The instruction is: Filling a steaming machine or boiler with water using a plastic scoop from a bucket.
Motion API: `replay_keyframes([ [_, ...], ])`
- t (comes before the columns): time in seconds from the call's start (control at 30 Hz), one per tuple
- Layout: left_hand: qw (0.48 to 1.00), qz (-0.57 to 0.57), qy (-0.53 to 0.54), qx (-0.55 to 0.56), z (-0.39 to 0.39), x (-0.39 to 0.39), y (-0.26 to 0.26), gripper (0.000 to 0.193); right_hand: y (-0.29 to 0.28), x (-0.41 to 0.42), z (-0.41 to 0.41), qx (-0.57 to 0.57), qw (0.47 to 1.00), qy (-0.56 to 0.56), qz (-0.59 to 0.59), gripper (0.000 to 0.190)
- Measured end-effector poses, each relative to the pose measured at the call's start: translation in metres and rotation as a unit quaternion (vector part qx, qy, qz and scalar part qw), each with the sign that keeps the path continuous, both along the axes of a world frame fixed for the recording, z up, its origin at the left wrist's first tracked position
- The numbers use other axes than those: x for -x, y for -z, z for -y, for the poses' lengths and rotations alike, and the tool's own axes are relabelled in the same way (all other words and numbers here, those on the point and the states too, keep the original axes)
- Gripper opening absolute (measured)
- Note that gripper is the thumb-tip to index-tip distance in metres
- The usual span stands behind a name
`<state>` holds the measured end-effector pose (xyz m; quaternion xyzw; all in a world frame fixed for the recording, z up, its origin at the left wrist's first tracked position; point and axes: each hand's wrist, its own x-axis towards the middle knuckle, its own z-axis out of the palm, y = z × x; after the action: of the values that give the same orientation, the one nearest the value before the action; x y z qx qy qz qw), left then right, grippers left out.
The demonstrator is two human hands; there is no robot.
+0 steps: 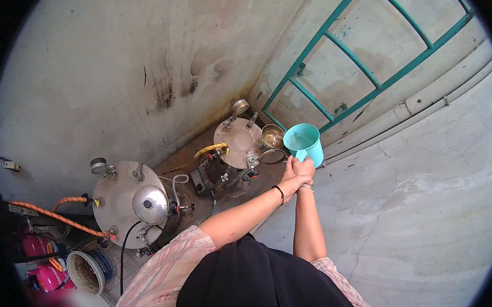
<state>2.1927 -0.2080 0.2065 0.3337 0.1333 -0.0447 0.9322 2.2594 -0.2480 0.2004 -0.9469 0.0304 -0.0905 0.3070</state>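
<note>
A turquoise plastic measuring jug (311,151) with clear liquid inside is gripped at its handle by my right hand (304,167), which has a silver bracelet at the wrist. My left hand (291,185), with a black band at its wrist, is wrapped around the right wrist. The jug tilts left, and liquid runs from its lip into a round metal opening (272,136) at the side of a small steel boiler (239,141). A round metal lid (273,156) is just below that opening. The boiler top carries a pressure gauge (240,106), valves and a yellow hose (210,149).
A larger steel boiler (118,189) with a domed lid (150,204) and orange hoses stands left, near pink gas cylinders (49,277) and a dirty bucket (82,272). A green metal frame (351,60) leans on the right wall (435,177), with pipes (398,110) beside it.
</note>
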Motion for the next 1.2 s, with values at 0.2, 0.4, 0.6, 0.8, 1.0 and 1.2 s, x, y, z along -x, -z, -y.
replay_keyframes([
  [0.2,1.0,0.018,-0.006,0.017,0.002,0.0,-0.001,0.102,-0.009,-0.002,0.002,0.031,0.997,-0.024,-0.063,0.032],
  [0.4,1.0,0.012,0.015,0.023,-0.002,0.006,-0.015,0.102,-0.014,0.005,-0.002,0.006,1.0,0.021,-0.009,0.034],
  [0.6,0.999,0.008,0.017,0.028,-0.005,0.009,-0.022,0.103,-0.017,0.001,0.002,0.037,0.998,-0.017,-0.039,0.033],
  [0.8,0.999,0.026,0.001,0.027,-0.001,0.005,-0.016,0.103,-0.019,0.0,0.003,0.03,0.999,-0.017,-0.025,0.033],
  [1.0,0.999,0.013,0.014,0.028,-0.003,0.008,-0.024,0.102,-0.026,0.004,0.002,0.021,0.999,-0.021,-0.032,0.034],
  [1.2,0.999,0.012,0.021,0.037,-0.003,0.008,-0.025,0.102,-0.028,0.003,0.002,0.014,0.999,-0.02,-0.042,0.034],
])
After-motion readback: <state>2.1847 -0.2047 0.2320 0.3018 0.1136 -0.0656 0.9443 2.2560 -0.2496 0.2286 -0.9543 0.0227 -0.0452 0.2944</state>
